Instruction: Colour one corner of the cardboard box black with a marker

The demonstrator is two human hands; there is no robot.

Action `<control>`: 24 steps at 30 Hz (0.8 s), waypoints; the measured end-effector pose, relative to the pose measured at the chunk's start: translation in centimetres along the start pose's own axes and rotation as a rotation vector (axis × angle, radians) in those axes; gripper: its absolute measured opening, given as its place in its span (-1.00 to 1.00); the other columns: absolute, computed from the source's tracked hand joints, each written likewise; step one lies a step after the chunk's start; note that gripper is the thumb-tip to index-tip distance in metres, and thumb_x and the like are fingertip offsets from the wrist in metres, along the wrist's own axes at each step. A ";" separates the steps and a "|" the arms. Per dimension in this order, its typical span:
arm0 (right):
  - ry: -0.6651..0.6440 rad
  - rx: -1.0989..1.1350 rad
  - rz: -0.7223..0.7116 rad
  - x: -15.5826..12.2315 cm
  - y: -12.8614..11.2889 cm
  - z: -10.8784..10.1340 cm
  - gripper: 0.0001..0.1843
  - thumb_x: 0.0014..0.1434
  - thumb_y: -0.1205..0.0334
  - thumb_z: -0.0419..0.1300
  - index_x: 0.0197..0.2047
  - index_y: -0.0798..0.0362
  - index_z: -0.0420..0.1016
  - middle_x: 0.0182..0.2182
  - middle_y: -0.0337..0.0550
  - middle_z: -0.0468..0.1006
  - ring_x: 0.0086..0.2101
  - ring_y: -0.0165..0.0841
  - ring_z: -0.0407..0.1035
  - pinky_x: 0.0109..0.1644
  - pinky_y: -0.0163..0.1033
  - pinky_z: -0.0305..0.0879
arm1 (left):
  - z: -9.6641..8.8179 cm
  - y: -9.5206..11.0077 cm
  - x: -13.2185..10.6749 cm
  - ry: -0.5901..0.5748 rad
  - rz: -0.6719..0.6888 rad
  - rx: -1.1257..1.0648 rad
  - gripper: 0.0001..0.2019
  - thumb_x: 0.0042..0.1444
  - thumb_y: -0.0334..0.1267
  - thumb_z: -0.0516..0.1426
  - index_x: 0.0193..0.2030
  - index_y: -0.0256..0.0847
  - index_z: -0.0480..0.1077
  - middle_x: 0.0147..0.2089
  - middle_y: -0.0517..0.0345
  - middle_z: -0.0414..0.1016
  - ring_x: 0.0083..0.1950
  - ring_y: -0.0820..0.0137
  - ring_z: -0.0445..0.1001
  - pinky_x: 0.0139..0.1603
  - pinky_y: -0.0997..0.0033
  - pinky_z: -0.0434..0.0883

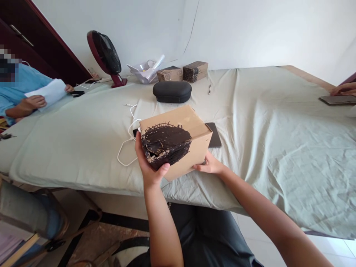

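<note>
A brown cardboard box [191, 142], tilted, is held between both hands over the near part of the table. Its left corner carries a large black painted patch, and the corner there looks crushed or torn. My left hand [151, 170] wraps around that dark corner, thumb on the near face. Low on the right side, my right hand [208, 164] grips the box, with some fingers hidden beneath or behind it. Behind the box's right edge lies a dark phone or tablet [214, 135], partly covered. A white cable [122, 152] loops beside the left hand.
A black zip case [172, 92] sits behind the box, near two small cardboard boxes [195, 71], a plastic basket [144, 72] and a fan [107, 55]. A pen [209, 89] lies right of them. One person [30, 92] holds paper at left; another's hand [345, 89] rests at right.
</note>
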State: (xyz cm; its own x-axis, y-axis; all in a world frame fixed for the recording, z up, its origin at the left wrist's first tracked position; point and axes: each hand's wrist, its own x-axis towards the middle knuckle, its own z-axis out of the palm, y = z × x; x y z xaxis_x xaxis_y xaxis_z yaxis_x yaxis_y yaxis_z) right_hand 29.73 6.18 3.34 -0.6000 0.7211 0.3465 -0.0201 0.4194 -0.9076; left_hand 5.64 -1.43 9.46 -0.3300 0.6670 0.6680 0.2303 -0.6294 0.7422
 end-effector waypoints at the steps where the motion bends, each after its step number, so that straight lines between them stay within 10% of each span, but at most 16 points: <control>1: 0.000 0.021 -0.005 0.1 -0.1 -0.2 0.13 0.16 -0.48 0.36 0.61 -0.14 0.16 0.47 0.11 0.37 0.50 0.20 0.15 0.55 0.32 0.16 | 0.0 -0.1 0.1 0.012 0.015 0.009 0.20 -0.07 0.32 0.43 0.64 0.06 0.03 0.62 -0.17 0.15 0.61 -0.15 0.22 0.57 -0.10 0.28; 6: 0.010 0.093 -0.020 0.6 -0.4 -1.3 0.07 0.27 -0.49 0.25 0.66 -0.26 0.04 0.64 -0.05 0.06 0.57 0.09 0.01 0.59 0.29 0.08 | -0.2 -0.7 0.2 0.050 0.057 0.107 0.26 -0.12 0.42 0.42 0.64 0.06 -0.01 0.59 -0.19 0.14 0.60 -0.12 0.23 0.57 -0.09 0.27; 24: 0.069 0.028 -0.039 0.8 1.0 -1.3 -0.18 0.39 -0.37 0.20 0.58 -0.25 0.25 0.48 0.05 0.39 0.40 0.01 0.35 0.42 0.22 0.32 | -2.6 -2.8 0.5 0.129 0.189 0.086 0.32 -0.23 0.48 0.44 0.63 0.09 0.03 0.59 -0.16 0.18 0.64 -0.14 0.17 0.61 -0.15 0.20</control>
State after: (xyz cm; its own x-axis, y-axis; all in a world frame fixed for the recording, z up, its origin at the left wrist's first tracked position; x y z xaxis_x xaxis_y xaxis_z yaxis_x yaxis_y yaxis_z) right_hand 30.24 7.87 2.96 -0.5416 0.7412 0.3967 -0.0654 0.4334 -0.8988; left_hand 2.47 -0.34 7.62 -0.3870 0.4806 0.7869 0.3747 -0.6978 0.6104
